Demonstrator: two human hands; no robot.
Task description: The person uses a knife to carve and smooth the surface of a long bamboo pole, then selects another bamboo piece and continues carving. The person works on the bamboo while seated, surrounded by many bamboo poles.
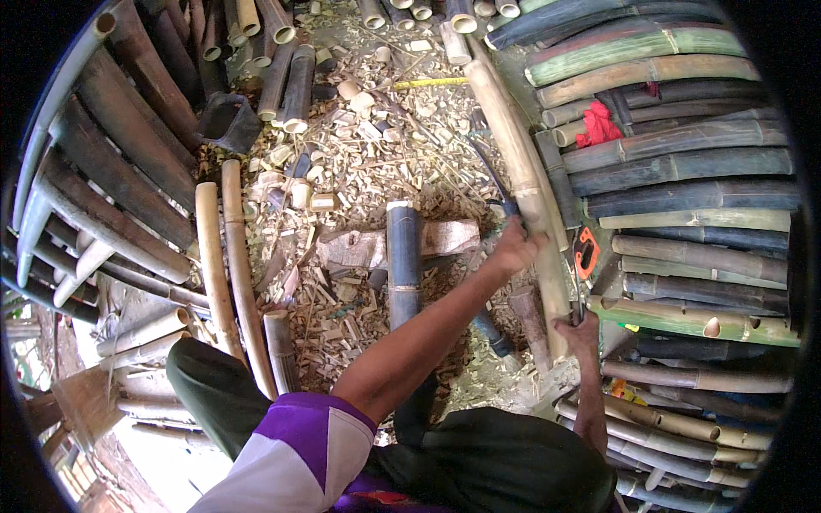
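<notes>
A long pale bamboo pole (528,184) runs away from me, right of centre. At its left edge my left hand (520,246) is closed around the dark handle of a long, thin, curved blade (489,162), which points away from me. My right hand (581,332) grips the pole's right edge lower down, thumb over its top. A narrow metal strip shows just above those fingers; whether they hold it too I cannot tell. Close by lies an orange saw handle (586,254). Between my knees a dark bamboo length (404,248) rests across a rough wooden block (449,235).
Wood chips and offcuts (342,316) cover the ground. Stacked bamboo poles (684,158) line the right, with a red cloth (599,125) on them. Large bamboo pieces (128,120) lean at left, beside a dark container (228,121). A yellow measuring tape (432,83) lies farther off.
</notes>
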